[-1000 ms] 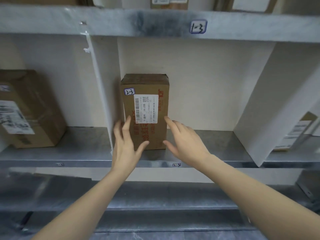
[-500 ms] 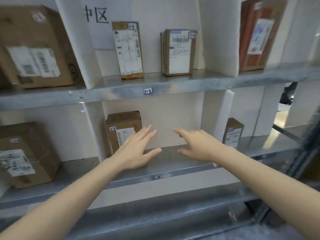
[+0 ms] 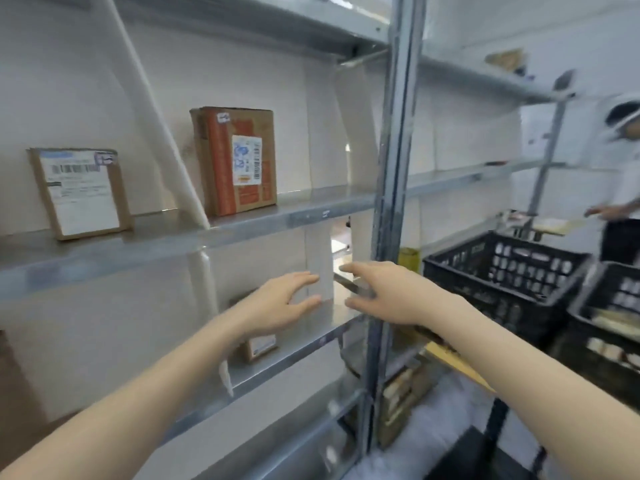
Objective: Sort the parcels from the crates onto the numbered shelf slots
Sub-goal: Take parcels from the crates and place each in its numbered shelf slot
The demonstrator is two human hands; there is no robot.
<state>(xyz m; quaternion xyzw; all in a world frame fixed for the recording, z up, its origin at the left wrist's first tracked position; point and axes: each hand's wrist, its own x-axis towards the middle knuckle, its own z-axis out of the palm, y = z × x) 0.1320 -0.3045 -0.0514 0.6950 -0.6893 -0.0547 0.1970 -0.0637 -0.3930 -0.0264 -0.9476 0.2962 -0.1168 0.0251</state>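
Both my hands are stretched out in front of the metal shelf [image 3: 242,226] and hold nothing. My left hand [image 3: 280,303] hovers with relaxed fingers before the lower slot, partly covering a small brown parcel [image 3: 259,346] that stands there. My right hand [image 3: 377,292] reaches with straight fingers past the shelf's upright post [image 3: 391,202]. On the upper shelf stand an orange-printed brown parcel [image 3: 239,161] and a flat parcel with a white label [image 3: 81,192]. Two black crates [image 3: 498,271] [image 3: 609,327] with parcels inside sit to the right.
White dividers [image 3: 162,133] split the shelf into slots. Another person in white [image 3: 620,168] stands at the far right beyond the crates. A yellow object [image 3: 408,259] sits behind the post. Cardboard pieces [image 3: 401,400] lie low beside the post on the floor.
The view has swung right from the 2-3 slot toward the shelf's end and the crates. Both hands left the parcel placed there and travelled right, empty.
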